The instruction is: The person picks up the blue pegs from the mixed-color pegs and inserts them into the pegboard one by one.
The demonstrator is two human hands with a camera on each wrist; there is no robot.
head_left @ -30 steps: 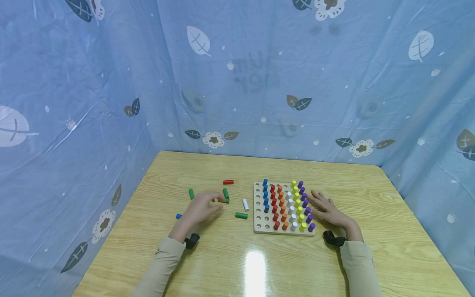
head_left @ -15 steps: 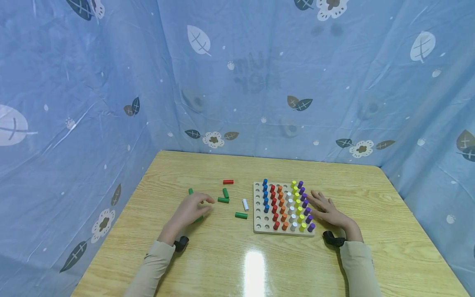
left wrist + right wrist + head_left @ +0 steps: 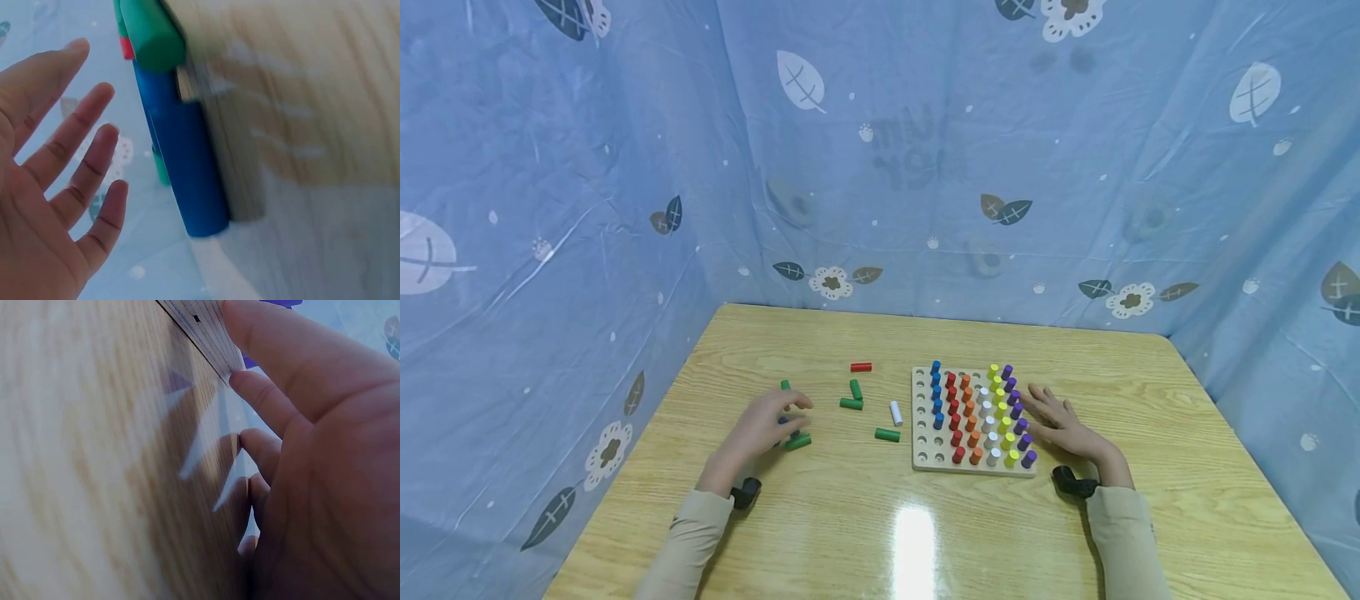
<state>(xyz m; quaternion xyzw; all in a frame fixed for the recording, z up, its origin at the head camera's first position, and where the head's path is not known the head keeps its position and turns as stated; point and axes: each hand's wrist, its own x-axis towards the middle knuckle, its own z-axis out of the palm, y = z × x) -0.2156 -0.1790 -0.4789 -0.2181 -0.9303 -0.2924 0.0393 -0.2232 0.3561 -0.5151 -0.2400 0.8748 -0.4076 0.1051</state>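
Observation:
My left hand (image 3: 758,427) hovers over the left part of the table, its fingers apart and nothing between them. Dark blue pegs (image 3: 190,169) lie right beside it, partly hidden under the hand in the head view. A green peg (image 3: 798,442) lies just below its fingertips. On the right, my right hand (image 3: 1066,423) rests with fingers spread against the right side of a wooden pegboard (image 3: 925,463). In the right wrist view, thumb and index finger are at the edge of that board (image 3: 203,328). Upright rows of blue, red, orange, white, yellow and purple pegs fill much of it.
Between left hand and board lie a white peg (image 3: 896,413), a green peg (image 3: 887,435) and two more green pegs, one (image 3: 851,404) lying flat. Farther back is a red peg (image 3: 861,367). Patterned blue cloth (image 3: 880,167) surrounds the wooden table (image 3: 1037,542).
My left hand has moved left and slightly toward me, away from the middle green pegs, and now overlaps the blue pegs. My right hand and the pegboard have stayed put.

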